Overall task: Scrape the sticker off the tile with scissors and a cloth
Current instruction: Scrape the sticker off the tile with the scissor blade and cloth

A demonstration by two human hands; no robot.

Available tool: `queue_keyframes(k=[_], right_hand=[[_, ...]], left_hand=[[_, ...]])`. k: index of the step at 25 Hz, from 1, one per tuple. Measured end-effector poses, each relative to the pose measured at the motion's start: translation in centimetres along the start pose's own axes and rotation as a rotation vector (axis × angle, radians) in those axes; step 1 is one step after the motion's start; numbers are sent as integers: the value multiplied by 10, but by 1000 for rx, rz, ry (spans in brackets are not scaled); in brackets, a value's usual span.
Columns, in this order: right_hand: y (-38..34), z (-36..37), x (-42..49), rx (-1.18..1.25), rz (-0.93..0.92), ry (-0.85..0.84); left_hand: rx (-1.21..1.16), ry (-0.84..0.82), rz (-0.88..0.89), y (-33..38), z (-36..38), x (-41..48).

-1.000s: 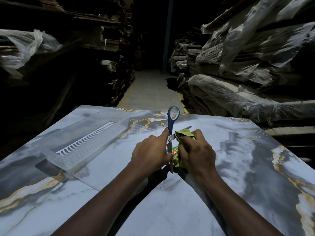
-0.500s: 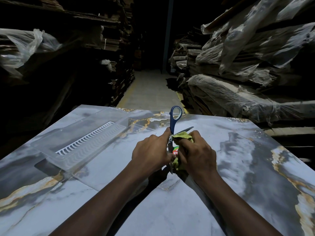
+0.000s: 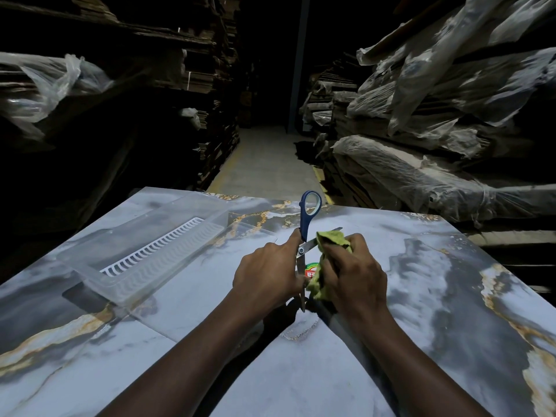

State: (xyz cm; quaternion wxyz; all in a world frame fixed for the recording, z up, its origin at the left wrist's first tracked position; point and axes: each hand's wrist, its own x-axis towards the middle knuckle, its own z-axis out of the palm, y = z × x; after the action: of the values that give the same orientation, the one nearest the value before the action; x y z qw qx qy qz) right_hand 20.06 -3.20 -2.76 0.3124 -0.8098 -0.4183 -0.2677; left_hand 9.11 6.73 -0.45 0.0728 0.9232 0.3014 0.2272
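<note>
On the grey marble-patterned tile (image 3: 421, 296) lies a small red and green sticker (image 3: 311, 268), partly hidden between my hands. My left hand (image 3: 267, 275) grips blue-handled scissors (image 3: 307, 218) with the blades spread: one blade points down toward me past the sticker, the other points right under the cloth. One handle loop stands up above my fingers. My right hand (image 3: 355, 275) is closed on a crumpled yellow-green cloth (image 3: 332, 239), wrapped over the right-pointing blade just right of the sticker.
A clear plastic tray (image 3: 144, 251) with a white slotted insert sits on the tile at the left. Stacks of plastic-wrapped boards (image 3: 421, 164) rise at the right, dark shelving at the left, and a narrow aisle runs ahead.
The scissor blades have spread wider, with one blade swinging out to the right. My right hand with the cloth has shifted slightly along that blade. The sticker shows a little more.
</note>
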Motion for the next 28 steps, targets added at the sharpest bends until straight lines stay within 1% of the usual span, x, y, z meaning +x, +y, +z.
queue_keyframes(k=[2, 3, 4, 6, 7, 8, 10, 11, 12, 14, 16, 17, 19, 21, 23, 25, 26, 28], right_hand=[[-4, 3, -10, -62, -143, -31], [-4, 5, -9, -84, -136, -55], [-3, 7, -5, -81, -67, -75], [0, 6, 4, -19, 98, -57], [2, 4, 4, 22, 95, -44], [1, 2, 0, 48, 21, -39], [-3, 1, -10, 19, -155, -59], [-4, 1, -10, -6, -178, -70], [-6, 1, -7, -21, -154, -79], [-11, 3, -1, -32, -50, -98], [-12, 2, 1, 16, 66, -105], [-10, 1, 0, 43, 79, -88], [-7, -1, -6, 42, -16, -87], [-8, 0, -9, -30, -118, -101], [-12, 2, -5, -99, -94, -95], [-14, 2, -1, -105, 16, -120], [-13, 2, -2, -96, 32, -135], [-13, 2, -9, -90, -60, -145]], left_hand=[[2, -12, 7, 0, 1, 1], [3, -17, 7, -1, 1, 1], [2, -21, -1, -2, 1, 2], [-14, -35, -21, -4, 1, 2], [-28, -41, -27, -4, 1, 1], [-33, -40, -25, -3, 1, 1], [-30, -16, -1, -4, 2, 2], [-30, -2, 11, -5, 3, 3], [-23, 8, 17, -6, 5, 4], [-6, 23, 10, -8, 7, 5], [-39, 28, 1, -9, 6, 5], [-52, 35, 4, -9, 6, 4], [-55, 32, 4, -7, 5, 2], [-41, 27, -4, -6, 5, 2], [-20, 36, -6, -5, 6, 2], [-14, 23, -11, -5, 7, 3], [-26, 11, -16, -6, 7, 4], [-55, -4, -28, -7, 8, 4]])
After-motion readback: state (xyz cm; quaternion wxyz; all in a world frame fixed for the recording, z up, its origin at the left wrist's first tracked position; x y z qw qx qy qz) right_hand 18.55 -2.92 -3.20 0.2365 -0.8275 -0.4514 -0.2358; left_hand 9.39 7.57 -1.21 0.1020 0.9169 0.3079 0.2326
